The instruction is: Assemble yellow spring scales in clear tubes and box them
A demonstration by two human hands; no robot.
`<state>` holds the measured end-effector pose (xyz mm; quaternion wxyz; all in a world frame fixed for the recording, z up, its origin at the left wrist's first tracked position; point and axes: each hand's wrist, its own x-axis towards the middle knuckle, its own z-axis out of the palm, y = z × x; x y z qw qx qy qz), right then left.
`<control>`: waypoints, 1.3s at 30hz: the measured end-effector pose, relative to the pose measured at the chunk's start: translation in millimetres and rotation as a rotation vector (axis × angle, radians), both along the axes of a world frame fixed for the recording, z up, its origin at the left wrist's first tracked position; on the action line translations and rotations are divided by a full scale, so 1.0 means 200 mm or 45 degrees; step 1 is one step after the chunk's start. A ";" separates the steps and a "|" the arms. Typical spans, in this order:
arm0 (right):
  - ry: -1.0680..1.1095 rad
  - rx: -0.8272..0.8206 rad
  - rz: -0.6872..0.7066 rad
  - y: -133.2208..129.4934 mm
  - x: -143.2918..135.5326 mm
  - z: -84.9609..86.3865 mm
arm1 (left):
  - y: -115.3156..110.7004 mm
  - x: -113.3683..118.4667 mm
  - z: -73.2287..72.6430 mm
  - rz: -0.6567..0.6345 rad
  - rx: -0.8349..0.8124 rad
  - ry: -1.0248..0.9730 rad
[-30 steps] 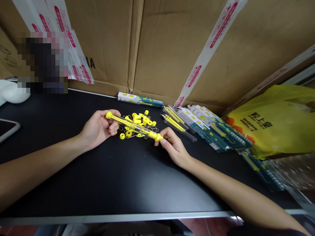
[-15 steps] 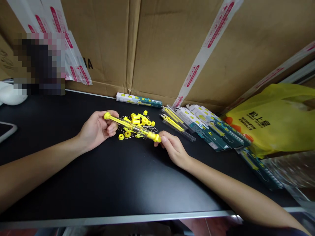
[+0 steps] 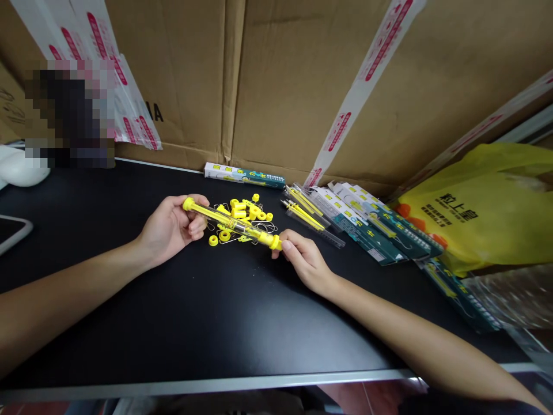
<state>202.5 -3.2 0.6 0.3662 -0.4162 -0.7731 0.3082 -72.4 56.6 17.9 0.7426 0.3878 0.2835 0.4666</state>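
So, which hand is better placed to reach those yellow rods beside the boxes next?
Probably the right hand. It is nearer the yellow rods and pinches one end of the clear tube. The left hand holds the other end, with loose yellow parts between it and the rods.

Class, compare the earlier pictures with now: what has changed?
Nothing has visibly changed beyond a slight shift of the whole view. The left hand and right hand still hold the clear plastic tube with yellow ends by the loose yellow plastic parts.
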 end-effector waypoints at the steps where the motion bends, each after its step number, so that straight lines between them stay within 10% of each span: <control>1: -0.006 -0.001 -0.001 0.00 0.00 0.00 | 0.00 0.00 0.00 -0.002 0.003 -0.001; 39: 0.121 0.186 -0.109 0.00 -0.01 -0.06 | 0.00 0.00 0.01 -0.052 -0.052 0.057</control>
